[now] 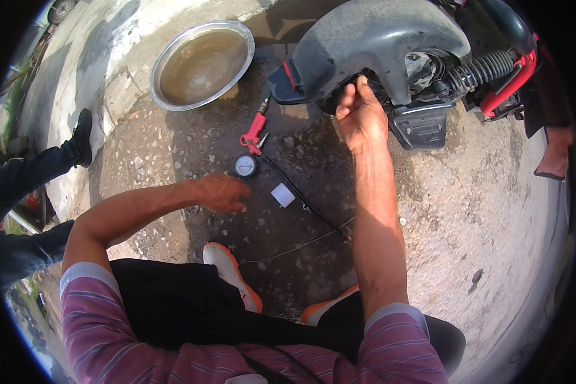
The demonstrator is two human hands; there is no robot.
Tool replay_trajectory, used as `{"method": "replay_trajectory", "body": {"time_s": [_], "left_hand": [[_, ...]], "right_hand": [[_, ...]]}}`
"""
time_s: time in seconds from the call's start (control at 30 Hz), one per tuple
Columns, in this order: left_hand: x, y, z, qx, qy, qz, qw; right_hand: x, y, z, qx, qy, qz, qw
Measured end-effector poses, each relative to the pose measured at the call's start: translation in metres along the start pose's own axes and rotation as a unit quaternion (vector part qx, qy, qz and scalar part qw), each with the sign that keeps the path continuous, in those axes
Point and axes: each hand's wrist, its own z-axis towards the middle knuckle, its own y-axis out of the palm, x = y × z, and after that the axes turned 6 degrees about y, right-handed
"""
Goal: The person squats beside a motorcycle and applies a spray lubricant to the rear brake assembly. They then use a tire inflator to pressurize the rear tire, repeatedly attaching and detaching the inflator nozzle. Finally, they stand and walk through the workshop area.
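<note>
My right hand (pixel 363 118) reaches up to the dark opening beneath the black fender (pixel 381 35) of a scooter or motorbike. Its fingers are bent together at the edge there, and whatever they grip is hidden. Over the wet ground my left hand (pixel 223 193) hangs with loosely bent fingers, a little apart, holding nothing. Just beyond it lies a red tyre inflator gun (pixel 254 133) with a round dial gauge (pixel 244 166) and a black hose (pixel 296 189). A small white cylinder (pixel 283 195) rests beside the hose.
A metal basin (pixel 249 54) of murky water stands at the far left of the scooter. Its black coil spring (pixel 486 69) and red frame part (pixel 509 86) are at the right. Another person's leg and dark shoe (pixel 81 137) show at the left. A thin wire (pixel 294 248) crosses the ground near my shoes.
</note>
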Motion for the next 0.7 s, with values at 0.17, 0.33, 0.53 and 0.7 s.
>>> {"method": "replay_trajectory", "body": {"time_s": [0.17, 0.33, 0.53, 0.7], "left_hand": [[0.003, 0.0, -0.001, 0.002, 0.001, 0.007, 1.0], [0.004, -0.002, 0.001, -0.003, -0.003, 0.006, 1.0], [0.001, 0.001, 0.002, 0.003, 0.0, 0.002, 1.0], [0.0, 0.001, 0.0, 0.008, -0.002, -0.002, 1.0]], "right_hand": [[0.003, 0.003, -0.005, -0.029, -0.01, 0.005, 1.0], [-0.003, -0.001, 0.003, 0.007, -0.007, -0.057, 0.998], [0.0, -0.014, 0.004, -0.121, 0.023, 0.041, 0.992], [-0.004, 0.001, -0.002, -0.006, 0.0, -0.038, 0.999]]}}
